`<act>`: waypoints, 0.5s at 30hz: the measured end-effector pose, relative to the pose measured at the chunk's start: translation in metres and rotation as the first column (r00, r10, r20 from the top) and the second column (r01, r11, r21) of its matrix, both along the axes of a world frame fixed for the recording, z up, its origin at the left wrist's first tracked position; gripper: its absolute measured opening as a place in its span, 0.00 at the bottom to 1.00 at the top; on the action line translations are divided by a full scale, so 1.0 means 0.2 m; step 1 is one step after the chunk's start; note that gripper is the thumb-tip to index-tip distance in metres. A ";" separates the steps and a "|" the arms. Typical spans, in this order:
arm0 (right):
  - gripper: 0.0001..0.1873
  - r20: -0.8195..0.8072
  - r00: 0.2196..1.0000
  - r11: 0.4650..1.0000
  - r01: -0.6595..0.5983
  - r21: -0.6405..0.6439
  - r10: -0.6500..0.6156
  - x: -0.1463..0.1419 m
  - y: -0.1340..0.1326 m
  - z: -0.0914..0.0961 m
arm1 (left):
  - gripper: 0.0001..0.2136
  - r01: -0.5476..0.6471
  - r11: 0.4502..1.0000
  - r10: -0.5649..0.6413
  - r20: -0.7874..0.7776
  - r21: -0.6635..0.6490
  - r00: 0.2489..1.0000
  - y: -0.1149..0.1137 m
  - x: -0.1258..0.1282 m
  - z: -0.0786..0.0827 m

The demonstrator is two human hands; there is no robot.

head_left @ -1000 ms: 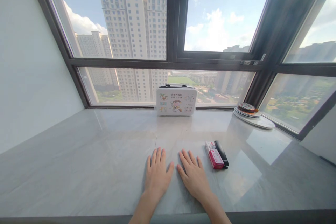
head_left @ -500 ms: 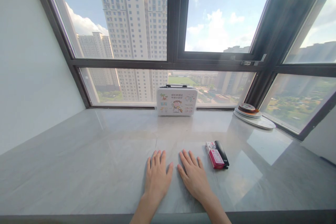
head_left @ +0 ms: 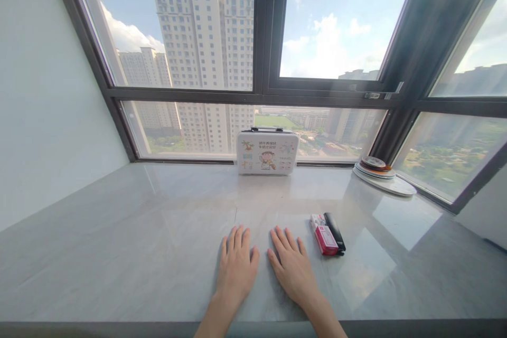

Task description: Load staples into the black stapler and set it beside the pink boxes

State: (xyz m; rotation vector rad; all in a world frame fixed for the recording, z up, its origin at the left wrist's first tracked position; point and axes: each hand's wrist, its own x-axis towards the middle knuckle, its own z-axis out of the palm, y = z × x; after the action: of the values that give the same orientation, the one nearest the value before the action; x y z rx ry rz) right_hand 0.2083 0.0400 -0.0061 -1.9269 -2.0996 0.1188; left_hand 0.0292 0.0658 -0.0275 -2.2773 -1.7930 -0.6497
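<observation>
My left hand [head_left: 237, 264] lies palm down on the grey marbled sill [head_left: 119, 253], fingers stretched forward and holding nothing. Beside it, a short gap away, my right hand [head_left: 292, 264] rests flat too, its fingers slightly spread. Just right of that hand sit a small pink and white box [head_left: 327, 240], a second white box with printed pictures [head_left: 317, 220] behind it, and a black stapler [head_left: 335, 233] lying alongside both. Neither hand touches these things.
Against the window at the back stands a white carrying case [head_left: 267, 154] with cartoon prints and a dark handle. In the right back corner lies a stack of round, plate-like discs [head_left: 390, 184]. Dark window frames [head_left: 253, 97] border the sill, and a white wall [head_left: 47, 116] rises at left.
</observation>
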 end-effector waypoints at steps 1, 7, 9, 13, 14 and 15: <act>0.31 -0.001 1.000 1.000 0.001 -0.002 -0.001 0.00 0.00 0.00 | 0.24 0.004 1.000 -0.004 0.000 -0.005 1.000 0.01 0.00 0.00; 0.32 -0.007 1.000 1.000 0.001 -0.013 -0.001 0.00 -0.01 0.01 | 0.24 0.017 0.999 -0.017 0.004 -0.040 1.000 0.03 -0.01 0.00; 0.31 -0.011 1.000 1.000 -0.002 -0.014 0.001 0.00 -0.01 0.02 | 0.24 0.019 0.999 -0.019 0.004 -0.041 1.000 0.04 -0.01 0.00; 0.32 -0.017 1.000 1.000 0.003 -0.023 -0.004 0.00 -0.02 0.04 | 0.24 0.026 0.999 -0.026 -0.004 -0.020 1.000 0.03 0.00 0.00; 0.32 -0.019 1.000 1.000 0.005 -0.029 -0.005 -0.01 -0.02 0.04 | 0.25 0.023 1.000 -0.023 -0.005 -0.013 1.000 0.03 0.00 -0.01; 0.32 -0.020 1.000 0.999 0.006 -0.036 -0.007 -0.01 -0.02 0.04 | 0.25 0.019 1.000 -0.020 -0.007 -0.008 1.000 0.03 0.00 -0.01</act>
State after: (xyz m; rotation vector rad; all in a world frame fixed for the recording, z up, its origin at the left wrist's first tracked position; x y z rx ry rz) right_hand 0.2069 0.0359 0.0025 -1.9448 -2.0919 0.1740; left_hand 0.0294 0.0712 -0.0291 -2.3018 -1.7753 -0.6387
